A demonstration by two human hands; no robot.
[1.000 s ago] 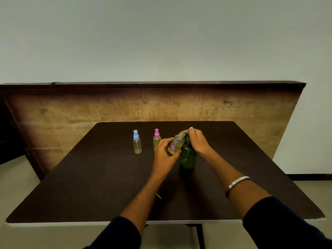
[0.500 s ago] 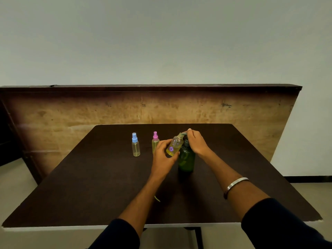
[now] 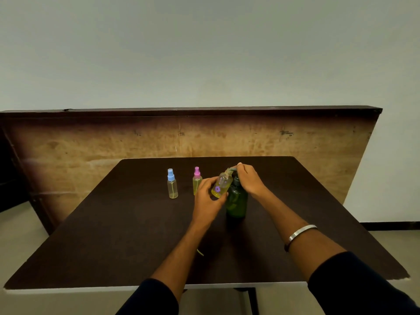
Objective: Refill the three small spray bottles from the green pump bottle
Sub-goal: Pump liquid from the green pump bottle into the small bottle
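Not much has moved in the last second — left hand (image 3: 208,196) still grips the tilted flower-print spray bottle (image 3: 221,184) against the green pump bottle (image 3: 236,201), right hand (image 3: 248,179) still curled on the pump head, so filling's probably ongoing.

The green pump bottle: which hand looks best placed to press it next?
The right hand: it already rests on the pump head of the green pump bottle, while the left hand holds the tilted flower-print bottle at the spout.
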